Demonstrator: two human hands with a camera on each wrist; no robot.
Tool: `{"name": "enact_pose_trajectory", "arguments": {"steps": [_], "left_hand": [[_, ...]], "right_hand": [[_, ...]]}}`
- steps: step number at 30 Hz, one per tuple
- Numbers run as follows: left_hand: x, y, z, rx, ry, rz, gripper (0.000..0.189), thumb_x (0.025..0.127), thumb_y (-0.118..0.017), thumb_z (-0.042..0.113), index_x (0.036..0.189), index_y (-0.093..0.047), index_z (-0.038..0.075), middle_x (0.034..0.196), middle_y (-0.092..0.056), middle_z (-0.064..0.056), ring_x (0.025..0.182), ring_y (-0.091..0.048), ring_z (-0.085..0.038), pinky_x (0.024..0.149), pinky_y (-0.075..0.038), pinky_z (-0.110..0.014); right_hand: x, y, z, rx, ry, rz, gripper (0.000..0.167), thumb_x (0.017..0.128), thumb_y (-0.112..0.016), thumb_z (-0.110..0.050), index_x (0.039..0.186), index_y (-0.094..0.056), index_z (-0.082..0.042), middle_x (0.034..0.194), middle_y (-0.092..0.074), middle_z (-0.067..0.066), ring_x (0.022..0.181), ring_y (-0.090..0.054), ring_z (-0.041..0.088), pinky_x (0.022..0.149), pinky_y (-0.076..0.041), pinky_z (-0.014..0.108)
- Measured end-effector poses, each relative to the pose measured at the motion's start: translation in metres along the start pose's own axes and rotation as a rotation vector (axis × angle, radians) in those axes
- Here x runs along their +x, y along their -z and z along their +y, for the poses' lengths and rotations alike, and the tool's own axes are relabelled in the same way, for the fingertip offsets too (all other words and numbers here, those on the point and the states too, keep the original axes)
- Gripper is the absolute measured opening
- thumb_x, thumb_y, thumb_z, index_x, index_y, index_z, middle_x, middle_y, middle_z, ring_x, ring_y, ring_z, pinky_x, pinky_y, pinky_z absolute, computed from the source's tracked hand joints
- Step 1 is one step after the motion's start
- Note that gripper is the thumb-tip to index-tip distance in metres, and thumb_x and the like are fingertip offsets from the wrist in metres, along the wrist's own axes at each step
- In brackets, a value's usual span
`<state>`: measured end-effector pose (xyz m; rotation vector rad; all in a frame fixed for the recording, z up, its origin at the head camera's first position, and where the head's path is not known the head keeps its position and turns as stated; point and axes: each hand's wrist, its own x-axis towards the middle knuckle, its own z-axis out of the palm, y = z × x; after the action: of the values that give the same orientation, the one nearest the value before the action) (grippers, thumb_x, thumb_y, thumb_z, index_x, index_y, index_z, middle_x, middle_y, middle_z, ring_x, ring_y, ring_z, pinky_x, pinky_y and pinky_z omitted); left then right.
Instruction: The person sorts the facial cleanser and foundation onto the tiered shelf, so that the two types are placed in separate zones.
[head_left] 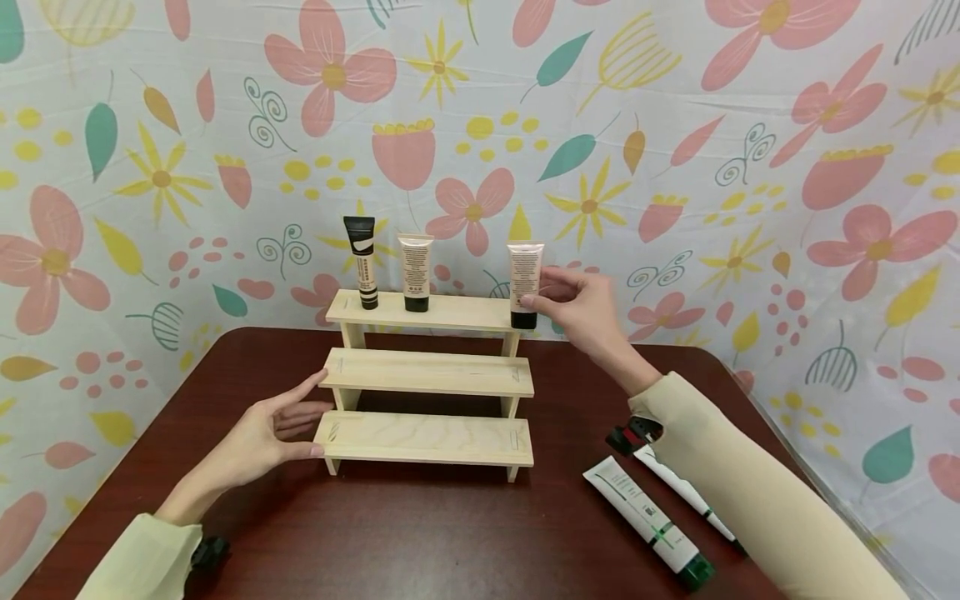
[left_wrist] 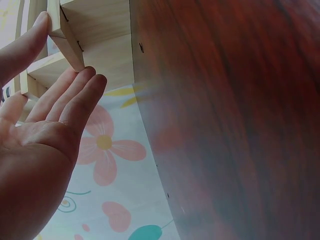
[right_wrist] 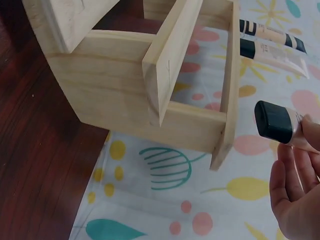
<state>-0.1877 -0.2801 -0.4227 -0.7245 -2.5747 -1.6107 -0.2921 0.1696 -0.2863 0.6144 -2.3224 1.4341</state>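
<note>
Rack [head_left: 429,371] of pale wood, three tiers, serves as my reference point. Head view, from my remote station: a pale pink tube [head_left: 526,275] is at the right end of the rack's top tier, pinched between the thumb and fingers of the right hand [head_left: 588,310]. The left hand [head_left: 258,437] is at the rack's left side, well apart from the right, fingers extended, thumb against the bottom tier's end. I record the tube as forward and left of the right hand, clearly the nearer one. Its long axis is upright, black cap [head_left: 523,321] down, much like the similar tube [head_left: 416,275] standing near the middle of the rack's top tier.

Left wrist view: I find the thumb and straight fingers touching the rack's end edges, clamped on nothing.

Right wrist view: I note a gap between cap and top tier, the cap end pointing rackward. The coming move, I judge, turns on that gap; whether the cap is squarely over the board I cannot tell.
</note>
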Motion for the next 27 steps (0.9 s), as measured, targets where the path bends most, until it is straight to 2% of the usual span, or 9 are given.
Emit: {"name": "enact_pose_trajectory", "arguments": {"steps": [4,10,13,18,27], "left_hand": [[0.000,0.000,0.000,-0.001,0.004,0.000,0.102,0.083,-0.090,0.002,0.167,-0.033,0.014,0.138,-0.064,-0.027,0.127,-0.062,-0.041,0.100,-0.054,-0.053],[0.000,0.000,0.000,0.002,-0.001,-0.002,0.102,0.083,-0.090,0.003,0.167,-0.033,0.015,0.137,-0.064,-0.027,0.126,-0.062,-0.041,0.099,-0.054,-0.054],[0.000,0.000,-0.001,-0.004,-0.008,-0.003,0.103,0.083,-0.090,0.003,0.167,-0.033,0.014,0.138,-0.063,-0.027,0.127,-0.062,-0.041,0.100,-0.053,-0.054],[0.001,0.000,-0.002,-0.019,-0.014,-0.009,0.102,0.083,-0.089,0.002,0.167,-0.032,0.014,0.140,-0.062,-0.027,0.128,-0.061,-0.041,0.101,-0.053,-0.053],[0.000,0.001,-0.002,-0.012,-0.018,-0.005,0.102,0.083,-0.089,0.003,0.167,-0.033,0.013,0.139,-0.063,-0.027,0.127,-0.062,-0.040,0.100,-0.054,-0.049]], "right_hand": [[0.005,-0.015,-0.003,0.020,0.003,0.009,0.046,0.090,-0.087,-0.013,0.132,-0.073,-0.001,0.110,-0.077,0.015,0.098,-0.076,0.028,0.079,-0.056,0.022],[0.012,-0.036,-0.006,0.054,0.021,0.023,0.045,0.088,-0.088,-0.009,0.130,-0.074,-0.001,0.106,-0.078,0.015,0.095,-0.076,0.029,0.077,-0.057,0.024],[0.016,-0.044,-0.005,0.065,0.040,0.029,0.045,0.088,-0.088,-0.009,0.130,-0.075,-0.002,0.104,-0.079,0.014,0.094,-0.077,0.027,0.080,-0.058,0.027],[0.023,-0.055,0.000,0.071,0.085,0.048,0.042,0.087,-0.088,-0.006,0.127,-0.075,0.001,0.102,-0.079,0.016,0.092,-0.077,0.028,0.084,-0.061,0.035],[0.031,-0.067,0.005,0.105,0.067,0.073,0.040,0.089,-0.087,-0.006,0.126,-0.075,0.002,0.102,-0.079,0.016,0.092,-0.077,0.028,0.085,-0.062,0.037]]}}
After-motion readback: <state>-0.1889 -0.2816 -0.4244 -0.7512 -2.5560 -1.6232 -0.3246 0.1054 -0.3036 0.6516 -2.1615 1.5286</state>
